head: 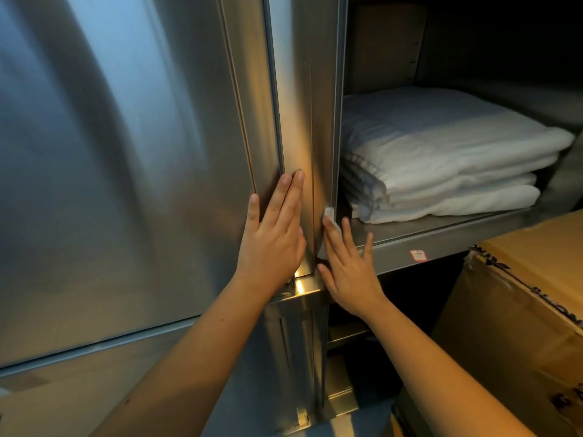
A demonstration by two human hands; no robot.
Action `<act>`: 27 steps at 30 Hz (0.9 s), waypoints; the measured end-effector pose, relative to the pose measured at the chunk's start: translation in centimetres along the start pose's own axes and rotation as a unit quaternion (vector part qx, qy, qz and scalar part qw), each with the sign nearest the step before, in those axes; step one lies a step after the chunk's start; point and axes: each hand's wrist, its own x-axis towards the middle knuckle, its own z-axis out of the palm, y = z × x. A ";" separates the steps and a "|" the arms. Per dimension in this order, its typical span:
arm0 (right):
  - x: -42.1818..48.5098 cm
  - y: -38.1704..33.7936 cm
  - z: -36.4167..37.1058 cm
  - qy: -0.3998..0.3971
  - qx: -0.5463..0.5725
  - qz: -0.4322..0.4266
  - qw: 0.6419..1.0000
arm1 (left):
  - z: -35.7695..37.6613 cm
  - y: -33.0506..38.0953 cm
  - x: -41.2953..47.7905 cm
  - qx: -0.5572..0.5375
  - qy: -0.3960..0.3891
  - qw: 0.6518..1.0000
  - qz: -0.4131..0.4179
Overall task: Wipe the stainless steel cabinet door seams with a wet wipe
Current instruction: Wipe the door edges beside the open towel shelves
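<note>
With the left hand (274, 228) flat on the stainless steel cabinet door (126, 152), the right hand (350, 269) merely pressed, straight-fingered, the white wet wipe (329, 213) onto the seam (314, 197) beside the left edge of the shelf (441, 239), so it could have slipped.

Folded linens (441, 152) fill the shelf (457, 242); cardboard box (520, 310) apparently blocks below.

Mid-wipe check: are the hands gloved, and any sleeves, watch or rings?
No gloves: the left hand and right hand are both bare. No rings, watch or bracelet show. The left forearm and right forearm are bare up to the frame edge, no sleeve in view.
</note>
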 end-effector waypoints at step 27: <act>-4.2 -0.5 1.1 0.096 0.208 0.008 0.974 | 0.2 0.0 -0.1 -0.079 0.001 0.997 -0.012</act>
